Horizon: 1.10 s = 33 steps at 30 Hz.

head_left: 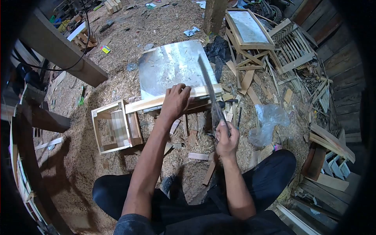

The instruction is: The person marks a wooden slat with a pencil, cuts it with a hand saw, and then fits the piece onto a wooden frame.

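Head view: saw (210,88) laid across a pinned wood strip (149,102)

Head camera looks down on a person seated on a floor thick with sawdust, knees in dark trousers spread to either side. The left hand (176,100) lies palm down on the wood strip, fingers curled over its far edge and pressing it flat. The strip is long and pale. It runs from left to right just in front of the person, and its far edge meets the near edge of a metal sheet (172,66) that lies flat on the sawdust.

The right hand (227,139) is closed in a fist around the saw's handle, near the right knee. From that grip the long, thin blade slants away and a little to the left. It crosses over the strip just to the right of the left hand's fingers, and its tip reaches out above the metal sheet. Whether the teeth touch the wood cannot be told.

At the strip's left end stands a small open wooden box (115,127). Short offcuts (197,156) litter the sawdust between the hands and the knees. A crumpled clear plastic bag (270,119) lies to the right of the right hand, and a framed panel (248,27) and a slatted crate (291,47) rest farther off.
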Each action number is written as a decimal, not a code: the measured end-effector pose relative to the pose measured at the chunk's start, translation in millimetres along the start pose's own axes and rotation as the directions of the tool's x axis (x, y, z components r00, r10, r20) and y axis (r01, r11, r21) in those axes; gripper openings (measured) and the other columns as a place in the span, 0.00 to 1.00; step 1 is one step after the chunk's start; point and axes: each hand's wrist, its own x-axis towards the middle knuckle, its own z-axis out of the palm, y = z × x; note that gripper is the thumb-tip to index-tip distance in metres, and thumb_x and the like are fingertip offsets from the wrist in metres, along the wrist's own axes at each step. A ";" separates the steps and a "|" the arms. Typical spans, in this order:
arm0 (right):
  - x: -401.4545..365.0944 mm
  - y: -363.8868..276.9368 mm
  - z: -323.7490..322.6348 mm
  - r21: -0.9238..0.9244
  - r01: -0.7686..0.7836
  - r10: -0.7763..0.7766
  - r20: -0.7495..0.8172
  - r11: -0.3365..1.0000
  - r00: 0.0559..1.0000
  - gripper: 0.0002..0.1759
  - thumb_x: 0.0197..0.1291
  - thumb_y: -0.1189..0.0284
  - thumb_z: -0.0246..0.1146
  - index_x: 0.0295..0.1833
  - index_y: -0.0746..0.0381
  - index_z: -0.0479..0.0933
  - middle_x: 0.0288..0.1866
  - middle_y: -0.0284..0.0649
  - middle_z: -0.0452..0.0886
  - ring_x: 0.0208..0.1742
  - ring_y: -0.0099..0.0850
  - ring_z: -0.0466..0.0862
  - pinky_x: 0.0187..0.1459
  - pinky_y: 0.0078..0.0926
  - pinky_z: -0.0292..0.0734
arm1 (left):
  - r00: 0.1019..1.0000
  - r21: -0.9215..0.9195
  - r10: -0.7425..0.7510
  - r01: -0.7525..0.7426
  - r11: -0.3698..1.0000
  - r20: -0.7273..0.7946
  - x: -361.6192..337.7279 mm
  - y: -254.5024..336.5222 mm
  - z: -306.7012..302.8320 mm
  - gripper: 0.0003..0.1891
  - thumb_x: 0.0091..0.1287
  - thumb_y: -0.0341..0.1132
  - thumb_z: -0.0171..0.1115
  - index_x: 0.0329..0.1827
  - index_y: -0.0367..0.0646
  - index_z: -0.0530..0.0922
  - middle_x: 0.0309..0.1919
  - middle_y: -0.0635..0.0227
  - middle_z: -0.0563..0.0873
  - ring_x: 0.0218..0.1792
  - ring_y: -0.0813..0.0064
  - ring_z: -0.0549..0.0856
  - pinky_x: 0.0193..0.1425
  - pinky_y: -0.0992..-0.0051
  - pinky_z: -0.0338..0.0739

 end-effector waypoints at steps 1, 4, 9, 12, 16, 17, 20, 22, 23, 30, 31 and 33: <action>-1.3 -2.3 2.2 0.094 0.040 -0.038 -0.024 0.995 0.999 0.22 0.75 0.60 0.58 0.29 0.63 0.74 0.20 0.28 0.71 0.23 0.18 0.69 0.26 0.22 0.61 | 1.000 -0.007 0.016 -0.016 1.000 -0.013 3.2 3.8 0.3 0.19 0.70 0.42 0.65 0.59 0.43 0.76 0.55 0.56 0.79 0.58 0.55 0.77 0.60 0.56 0.70; -1.6 -12.5 0.7 0.177 0.114 -0.103 -0.069 0.978 0.992 0.22 0.77 0.61 0.55 0.28 0.61 0.71 0.21 0.28 0.69 0.23 0.16 0.66 0.26 0.19 0.59 | 0.997 -0.082 0.064 -0.068 0.994 -0.051 18.4 29.0 2.5 0.19 0.70 0.42 0.65 0.59 0.43 0.75 0.55 0.56 0.79 0.58 0.55 0.77 0.60 0.56 0.70; -1.0 -11.6 -5.2 0.248 0.129 -0.115 -0.073 0.960 0.991 0.21 0.77 0.61 0.55 0.29 0.61 0.71 0.21 0.27 0.68 0.23 0.16 0.65 0.26 0.19 0.59 | 0.990 -0.104 0.086 -0.075 0.992 0.113 13.2 56.4 17.9 0.20 0.70 0.41 0.64 0.61 0.42 0.75 0.58 0.54 0.79 0.60 0.53 0.77 0.64 0.56 0.69; -4.0 -8.6 -4.3 0.218 0.132 -0.124 -0.051 0.967 0.991 0.21 0.77 0.61 0.55 0.30 0.62 0.71 0.22 0.27 0.69 0.23 0.16 0.66 0.26 0.19 0.59 | 0.991 -0.012 0.054 -0.053 0.999 0.122 4.1 39.6 22.5 0.20 0.71 0.42 0.64 0.60 0.42 0.75 0.57 0.55 0.79 0.60 0.54 0.77 0.63 0.56 0.69; -6.4 -9.0 0.9 0.177 0.133 -0.134 -0.008 0.975 0.991 0.21 0.76 0.60 0.56 0.30 0.62 0.72 0.22 0.28 0.70 0.24 0.17 0.67 0.27 0.21 0.61 | 0.998 0.058 0.022 -0.025 0.998 0.053 -2.5 13.9 9.6 0.19 0.71 0.42 0.63 0.60 0.44 0.76 0.56 0.56 0.80 0.59 0.56 0.77 0.63 0.57 0.69; -7.2 -11.3 2.5 0.175 0.117 -0.121 0.009 0.978 0.993 0.21 0.76 0.59 0.56 0.31 0.62 0.72 0.22 0.28 0.71 0.24 0.18 0.68 0.28 0.21 0.61 | 0.999 0.047 0.028 -0.030 0.998 0.034 -3.9 7.9 4.7 0.20 0.71 0.43 0.63 0.62 0.44 0.76 0.57 0.57 0.80 0.59 0.56 0.77 0.63 0.57 0.69; -8.0 -1.5 8.7 0.117 0.128 -0.131 0.013 0.985 0.991 0.21 0.76 0.59 0.56 0.31 0.62 0.72 0.22 0.28 0.71 0.24 0.17 0.69 0.27 0.20 0.61 | 0.999 0.043 -0.011 0.008 0.999 0.052 -5.0 -0.3 0.4 0.21 0.71 0.43 0.64 0.63 0.44 0.76 0.57 0.57 0.80 0.59 0.56 0.77 0.63 0.57 0.69; -14.1 7.4 11.5 0.120 0.111 -0.114 0.015 0.986 0.993 0.22 0.75 0.59 0.57 0.29 0.62 0.72 0.21 0.28 0.70 0.23 0.18 0.69 0.25 0.22 0.62 | 0.999 0.023 -0.008 0.007 1.000 0.046 -3.8 -3.6 -1.3 0.22 0.70 0.43 0.65 0.63 0.43 0.77 0.56 0.57 0.80 0.59 0.56 0.77 0.63 0.58 0.69; -18.1 12.7 12.5 0.072 0.119 -0.119 -0.003 0.990 0.993 0.22 0.75 0.59 0.58 0.29 0.62 0.72 0.20 0.29 0.70 0.22 0.19 0.69 0.25 0.23 0.62 | 0.999 -0.002 -0.015 0.015 1.000 0.030 -3.9 -5.3 -1.9 0.22 0.70 0.44 0.65 0.62 0.43 0.77 0.56 0.57 0.80 0.59 0.55 0.77 0.63 0.58 0.68; -27.0 39.0 19.4 -0.119 0.121 -0.119 0.023 0.985 0.993 0.22 0.76 0.62 0.55 0.28 0.63 0.70 0.20 0.31 0.70 0.22 0.21 0.69 0.27 0.23 0.62 | 0.997 -0.060 -0.065 0.067 0.996 0.038 -8.3 -10.9 -7.6 0.22 0.69 0.45 0.66 0.62 0.44 0.80 0.56 0.57 0.81 0.58 0.54 0.78 0.63 0.58 0.68; -27.4 43.4 21.7 -0.112 0.134 -0.131 0.033 0.985 0.991 0.22 0.76 0.61 0.55 0.28 0.63 0.70 0.20 0.31 0.70 0.23 0.21 0.69 0.27 0.24 0.63 | 0.997 -0.046 -0.067 0.068 0.997 0.023 -9.0 -9.9 -7.2 0.22 0.68 0.45 0.65 0.62 0.45 0.80 0.56 0.57 0.81 0.58 0.54 0.78 0.63 0.58 0.68; -28.8 47.3 25.0 -0.142 0.147 -0.141 0.057 0.979 0.988 0.22 0.76 0.61 0.55 0.29 0.63 0.71 0.21 0.32 0.71 0.23 0.22 0.70 0.28 0.24 0.64 | 0.997 -0.034 -0.075 0.075 0.997 0.012 -9.6 -6.9 -5.4 0.22 0.68 0.45 0.65 0.62 0.45 0.80 0.56 0.57 0.81 0.58 0.54 0.78 0.63 0.59 0.68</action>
